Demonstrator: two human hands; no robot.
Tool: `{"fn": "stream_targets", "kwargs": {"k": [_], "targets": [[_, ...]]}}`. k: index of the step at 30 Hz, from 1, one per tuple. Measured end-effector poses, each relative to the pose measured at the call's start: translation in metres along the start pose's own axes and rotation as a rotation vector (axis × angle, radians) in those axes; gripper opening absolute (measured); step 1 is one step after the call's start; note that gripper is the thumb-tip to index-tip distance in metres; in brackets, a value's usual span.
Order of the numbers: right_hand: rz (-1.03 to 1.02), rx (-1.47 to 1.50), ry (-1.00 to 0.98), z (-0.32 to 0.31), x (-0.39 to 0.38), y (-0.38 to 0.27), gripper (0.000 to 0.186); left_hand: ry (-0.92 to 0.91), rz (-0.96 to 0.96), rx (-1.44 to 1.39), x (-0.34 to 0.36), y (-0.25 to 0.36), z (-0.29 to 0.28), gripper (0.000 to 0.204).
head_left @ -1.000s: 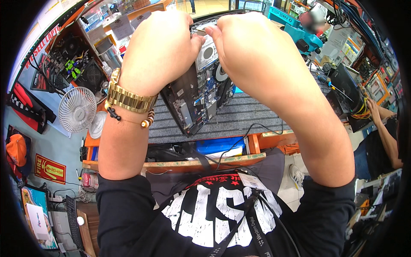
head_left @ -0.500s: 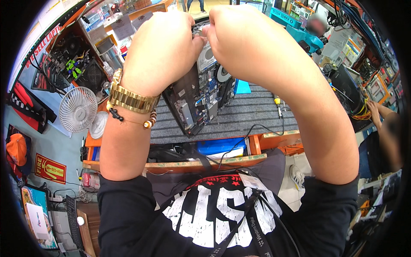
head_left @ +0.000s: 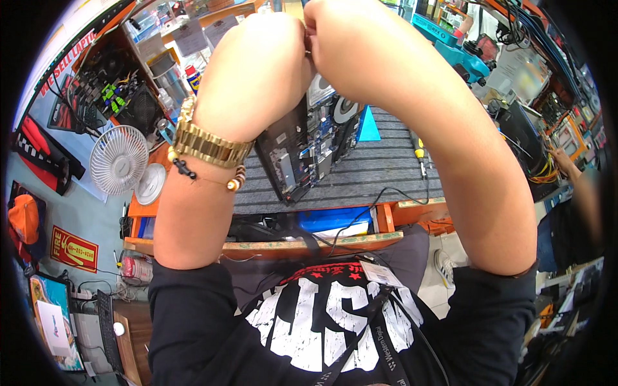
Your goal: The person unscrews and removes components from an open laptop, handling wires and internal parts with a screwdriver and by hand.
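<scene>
A dark laptop (head_left: 288, 151) with its inside bared stands tilted on edge on the grey striped mat (head_left: 389, 170). Its blue circuit board and round cooling fan show. At its upper end my left hand (head_left: 273, 48), on the arm with the gold watch (head_left: 212, 147), is closed on the laptop. Close against it, my right hand (head_left: 331, 38) is curled on the laptop's upper end too. Both sets of fingertips are mostly hidden behind the hands. A blue wedge-shaped piece (head_left: 369, 127) shows just right of the laptop.
A yellow-and-black screwdriver (head_left: 419, 152) lies on the mat near a black cable (head_left: 386, 192). In front, an open drawer (head_left: 290, 247) holds a blue item. A white desk fan (head_left: 119, 161) stands left. At the far right are a teal microscope (head_left: 458, 58) and a co-worker's hand (head_left: 561, 161).
Both my hands have shifted slightly, the left one to the right, and they sit closer together. The laptop has turned and moved a little to the right.
</scene>
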State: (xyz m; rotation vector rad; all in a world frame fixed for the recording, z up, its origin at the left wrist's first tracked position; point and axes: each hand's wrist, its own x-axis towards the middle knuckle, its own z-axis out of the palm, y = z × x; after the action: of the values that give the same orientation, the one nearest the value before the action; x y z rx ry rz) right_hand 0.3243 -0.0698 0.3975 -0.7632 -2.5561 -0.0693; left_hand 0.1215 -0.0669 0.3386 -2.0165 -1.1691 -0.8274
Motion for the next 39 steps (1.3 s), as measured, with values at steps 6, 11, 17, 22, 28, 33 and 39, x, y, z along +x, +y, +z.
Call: {"fn": "stream_targets", "kwargs": {"k": [6,11,17,22,28,33,39], "targets": [[0.280,-0.023,0.098,0.005,0.014,-0.029,0.023,0.012,-0.051,0.040,-0.009,0.002,-0.003,0.015],[0.102,-0.063,0.300,0.034,0.021,-0.016,0.024,0.011,-0.112,-0.009,-0.014,0.001,-0.009,0.016],[0.158,-0.014,0.259,0.032,0.031,-0.011,0.028,0.135,-0.114,0.037,-0.024,0.002,-0.005,0.012],[0.223,0.058,0.268,0.040,0.029,-0.003,0.030,0.093,-0.091,-0.033,-0.026,0.002,-0.016,0.017],[0.143,0.081,0.365,0.045,0.023,0.000,0.033,0.066,-0.079,-0.082,-0.026,0.002,-0.018,0.019],[0.203,0.045,0.273,0.028,0.014,-0.025,0.023,0.111,-0.192,-0.118,-0.020,0.006,-0.019,0.040],[0.219,0.143,0.201,0.022,0.031,0.012,0.024,-0.124,-0.153,-0.055,0.000,0.005,-0.016,0.026]]}}
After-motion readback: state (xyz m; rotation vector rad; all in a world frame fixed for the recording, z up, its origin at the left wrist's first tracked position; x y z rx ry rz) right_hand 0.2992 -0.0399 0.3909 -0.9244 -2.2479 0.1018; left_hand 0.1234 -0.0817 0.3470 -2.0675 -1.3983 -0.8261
